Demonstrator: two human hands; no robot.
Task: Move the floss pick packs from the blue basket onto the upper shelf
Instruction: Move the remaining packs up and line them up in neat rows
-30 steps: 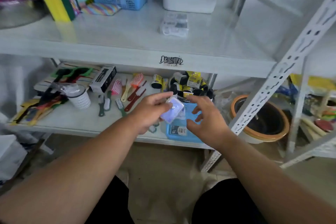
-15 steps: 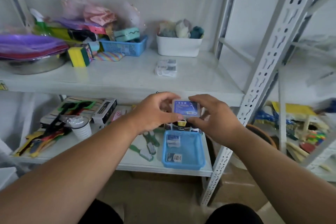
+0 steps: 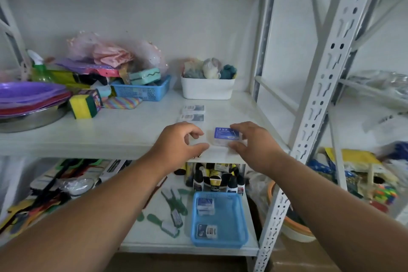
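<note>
A clear floss pick pack with a blue label (image 3: 225, 137) lies near the front edge of the white upper shelf (image 3: 132, 132). My right hand (image 3: 254, 142) pinches it, fingers over its top and thumb at its near side. My left hand (image 3: 178, 141) hovers just left of the pack, loosely curled and holding nothing. Two more packs (image 3: 193, 113) lie side by side further back on that shelf. On the lower shelf the blue basket (image 3: 238, 221) holds two packs, one at the back (image 3: 205, 205) and one at the front (image 3: 206, 231).
A white tub (image 3: 207, 89) and a blue mesh basket (image 3: 141, 91) stand at the back of the upper shelf, with a sponge (image 3: 85, 106) and purple plates (image 3: 28, 97) to the left. A perforated upright (image 3: 320, 95) rises right of my right hand. Bottles (image 3: 216, 180) and brushes (image 3: 174, 212) crowd the lower shelf.
Both hands raised the pack from above the blue basket to the upper shelf. It now rests there under my right hand, and my left hand has let go.
</note>
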